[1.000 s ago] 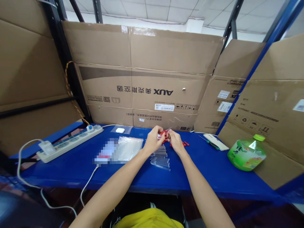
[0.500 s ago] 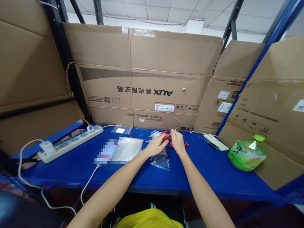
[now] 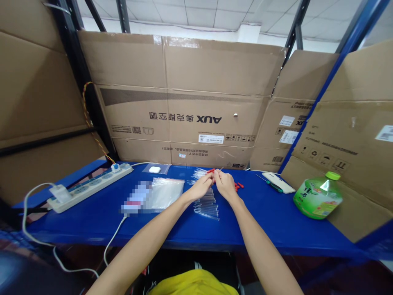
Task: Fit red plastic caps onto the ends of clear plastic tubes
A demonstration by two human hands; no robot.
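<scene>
My left hand (image 3: 201, 186) and my right hand (image 3: 225, 184) meet at the fingertips above the middle of the table. A thin glass tube is pinched in my right hand, its end poking out past the fingers. The fingers of my left hand are closed, with a bit of red, seemingly a rubber bulb, at their tips. Beneath and in front of the hands lies a row of clear glass tubes (image 3: 207, 209). More tubes with red bulbs (image 3: 211, 171) lie just behind. Several loose red rubber bulbs (image 3: 238, 186) rest beside my right wrist.
Left of the tubes are a clear plastic bag (image 3: 167, 194) and a blurred-out phone on a cable. A power strip (image 3: 92, 186) runs along the table's left. To the right stand a green bottle (image 3: 319, 196) and a white flat object (image 3: 281, 182). Cardboard walls (image 3: 184, 65) enclose the back.
My right hand has moved left until its fingertips meet those of my left hand. My left fingers have drawn back from the red bulbs and closed. The view has shifted slightly.
</scene>
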